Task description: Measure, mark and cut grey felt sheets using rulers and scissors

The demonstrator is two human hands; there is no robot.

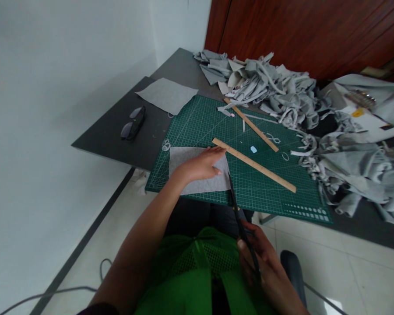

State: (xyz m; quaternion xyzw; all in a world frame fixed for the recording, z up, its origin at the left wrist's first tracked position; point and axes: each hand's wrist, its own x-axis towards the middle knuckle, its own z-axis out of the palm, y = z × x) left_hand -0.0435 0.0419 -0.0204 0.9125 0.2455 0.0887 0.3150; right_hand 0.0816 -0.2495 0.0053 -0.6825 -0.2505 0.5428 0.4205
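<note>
A piece of grey fabric [197, 187] lies on the green cutting mat [265, 201] near its front edge. My left hand [202, 165] rests flat on it, fingers stretched out, the fingertips at the end of a wooden ruler [259, 167]. My right hand [261, 258] is closed round the handles of black scissors [235, 203], below the table's front edge. Their blades point away from me and meet the fabric's right edge. Whether the blades are parted is hard to make out.
A second wooden ruler [252, 127] and small fabric scraps lie farther back on the mat. Another grey fabric sheet [169, 95] and sunglasses [133, 123] are on the dark table [108, 138] at left. Heaped grey cloth [276, 87] lines the back and right, beside a white box [367, 118].
</note>
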